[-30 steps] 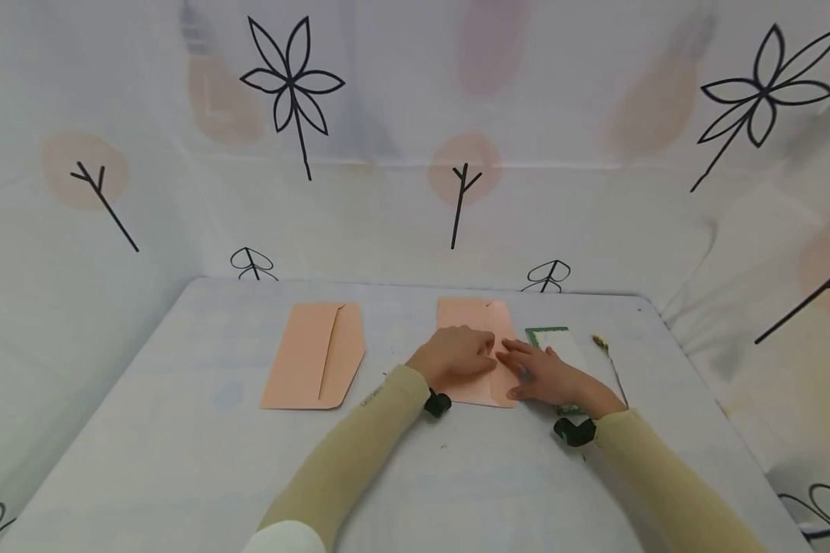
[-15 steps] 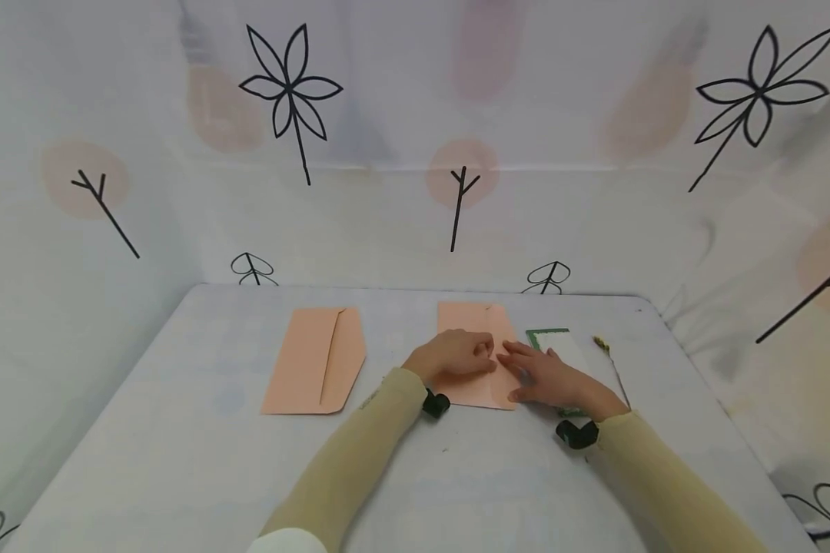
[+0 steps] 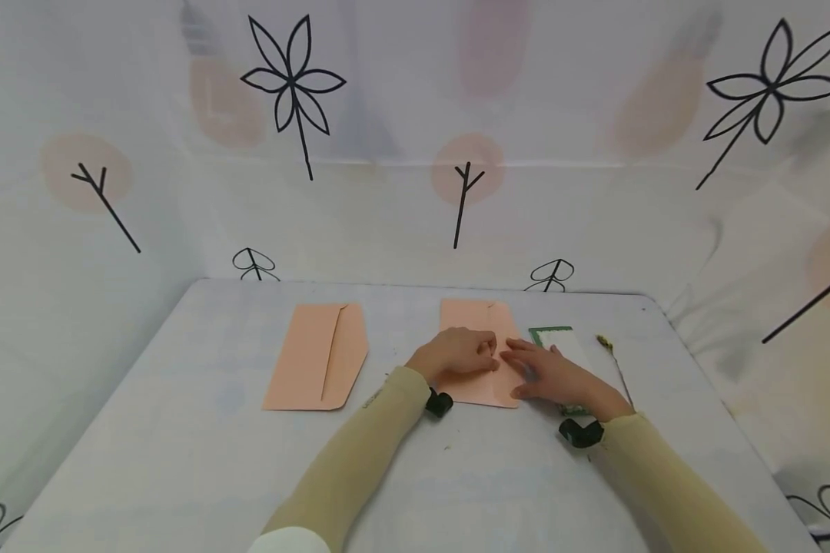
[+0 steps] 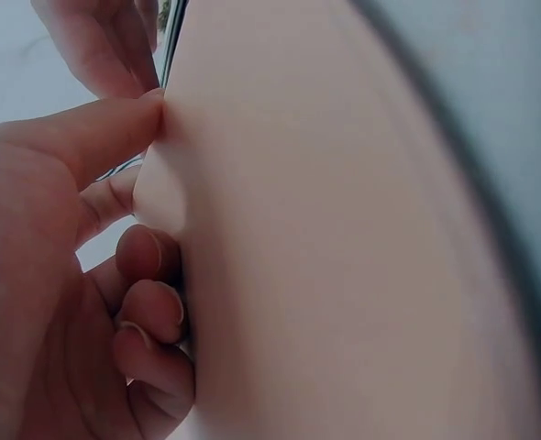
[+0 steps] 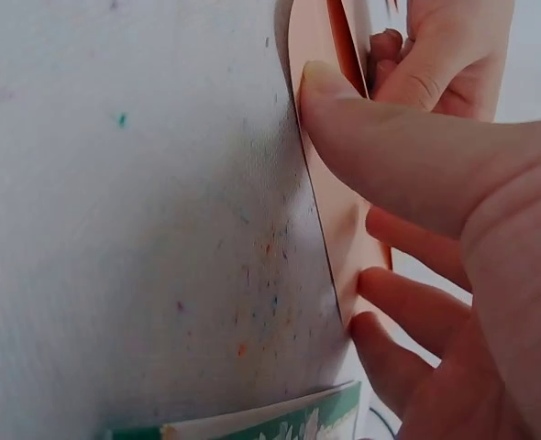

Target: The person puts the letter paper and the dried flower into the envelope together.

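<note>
A peach envelope [image 3: 470, 315] lies flat on the table under both hands, its flap side up with the flap toward the right. My left hand [image 3: 459, 352] pinches the edge of its pocket between thumb and index finger, the other fingers curled against the paper in the left wrist view. My right hand [image 3: 549, 376] has its fingers spread, fingertips and thumb resting on the flap [image 5: 330, 183]. In the right wrist view a dark orange gap shows at the pocket's edge. Partly under the right hand lies a white card with a green border [image 3: 553, 336].
A second peach envelope [image 3: 311, 357] lies to the left, its flap folded out to the right. Right of the card is a dried yellow flower on a thin stem [image 3: 615, 361]. A patterned cloth backdrop [image 3: 387, 223] hangs behind the white table [image 3: 166, 430].
</note>
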The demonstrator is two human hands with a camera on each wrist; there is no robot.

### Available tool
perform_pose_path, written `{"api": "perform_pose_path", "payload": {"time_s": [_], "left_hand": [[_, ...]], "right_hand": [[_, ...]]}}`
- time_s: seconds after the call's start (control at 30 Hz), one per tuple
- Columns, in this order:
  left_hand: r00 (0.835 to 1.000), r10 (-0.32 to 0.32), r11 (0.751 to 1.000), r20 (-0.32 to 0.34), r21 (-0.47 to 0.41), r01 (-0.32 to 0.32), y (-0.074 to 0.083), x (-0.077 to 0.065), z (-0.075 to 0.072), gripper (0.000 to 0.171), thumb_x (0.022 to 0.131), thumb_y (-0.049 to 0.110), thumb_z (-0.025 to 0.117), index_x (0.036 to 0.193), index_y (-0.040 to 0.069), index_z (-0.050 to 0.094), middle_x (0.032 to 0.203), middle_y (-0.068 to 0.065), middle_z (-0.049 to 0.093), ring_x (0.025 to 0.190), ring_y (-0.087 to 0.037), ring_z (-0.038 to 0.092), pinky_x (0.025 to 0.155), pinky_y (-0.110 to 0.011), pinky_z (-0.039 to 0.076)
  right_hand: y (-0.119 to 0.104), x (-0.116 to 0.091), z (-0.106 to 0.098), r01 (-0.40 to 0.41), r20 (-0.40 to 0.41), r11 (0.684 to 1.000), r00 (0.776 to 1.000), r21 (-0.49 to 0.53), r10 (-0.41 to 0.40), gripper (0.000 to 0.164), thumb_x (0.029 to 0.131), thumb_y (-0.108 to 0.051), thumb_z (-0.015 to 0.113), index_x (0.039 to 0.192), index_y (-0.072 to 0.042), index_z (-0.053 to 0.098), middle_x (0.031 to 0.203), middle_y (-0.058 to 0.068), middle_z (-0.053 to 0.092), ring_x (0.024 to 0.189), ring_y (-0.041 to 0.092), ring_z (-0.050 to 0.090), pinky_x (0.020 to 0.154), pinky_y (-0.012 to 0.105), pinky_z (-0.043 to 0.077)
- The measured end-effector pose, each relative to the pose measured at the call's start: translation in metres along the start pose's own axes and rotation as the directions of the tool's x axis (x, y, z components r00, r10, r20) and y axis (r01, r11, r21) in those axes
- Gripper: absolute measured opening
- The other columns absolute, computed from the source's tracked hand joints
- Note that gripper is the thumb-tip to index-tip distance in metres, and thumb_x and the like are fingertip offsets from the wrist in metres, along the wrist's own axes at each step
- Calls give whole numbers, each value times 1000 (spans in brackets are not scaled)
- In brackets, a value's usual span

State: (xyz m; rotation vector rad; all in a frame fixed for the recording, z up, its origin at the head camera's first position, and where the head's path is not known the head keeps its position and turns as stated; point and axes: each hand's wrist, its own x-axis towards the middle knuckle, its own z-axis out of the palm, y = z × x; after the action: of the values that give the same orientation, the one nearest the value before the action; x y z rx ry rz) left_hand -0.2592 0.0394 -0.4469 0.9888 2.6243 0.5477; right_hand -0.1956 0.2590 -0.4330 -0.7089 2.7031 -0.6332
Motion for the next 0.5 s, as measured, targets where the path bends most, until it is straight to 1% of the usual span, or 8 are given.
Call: {"api": "perform_pose_path", "payload": {"time_s": [0.1, 0.23, 0.33, 0.5], "left_hand": [[1000, 3, 1000, 1, 0, -3, 0, 0, -1, 21, 94, 48, 62, 101, 30, 55, 70, 7, 50, 68, -11, 52, 59, -26, 34], [1000, -2, 1000, 7, -6, 2, 1, -1, -3, 21, 94, 48, 63, 101, 29, 55, 71, 7, 52, 69, -11, 52, 60, -26, 35], [1000, -10, 1000, 12, -12, 10, 3, -2, -4, 22, 94, 47, 63, 101, 29, 55, 71, 7, 51, 70, -11, 51, 60, -26, 34], [1000, -16, 1000, 12, -7, 16, 4, -3, -4, 21, 94, 47, 62, 100, 29, 55, 70, 7, 49, 68, -10, 50, 60, -25, 32]], "right_hand": [[0, 1, 0, -16, -31, 1000, 999, -13, 16, 69, 87, -27, 78, 144, -2, 49, 153, 23, 37, 142, 45, 27, 106, 73, 8], [0, -2, -1, -25, -103, 1000, 994, -2, 25, 63, 86, -23, 79, 140, -2, 54, 146, 21, 48, 138, 44, 36, 108, 65, 24], [2, -6, -1, -36, -166, 999, 985, 36, 42, 60, 86, -21, 79, 138, -2, 56, 143, 20, 51, 135, 43, 41, 105, 60, 33], [8, -15, -2, -63, -260, 997, 963, 49, 74, 51, 89, -17, 76, 136, -4, 58, 139, 20, 55, 130, 42, 47, 101, 59, 39]]}}
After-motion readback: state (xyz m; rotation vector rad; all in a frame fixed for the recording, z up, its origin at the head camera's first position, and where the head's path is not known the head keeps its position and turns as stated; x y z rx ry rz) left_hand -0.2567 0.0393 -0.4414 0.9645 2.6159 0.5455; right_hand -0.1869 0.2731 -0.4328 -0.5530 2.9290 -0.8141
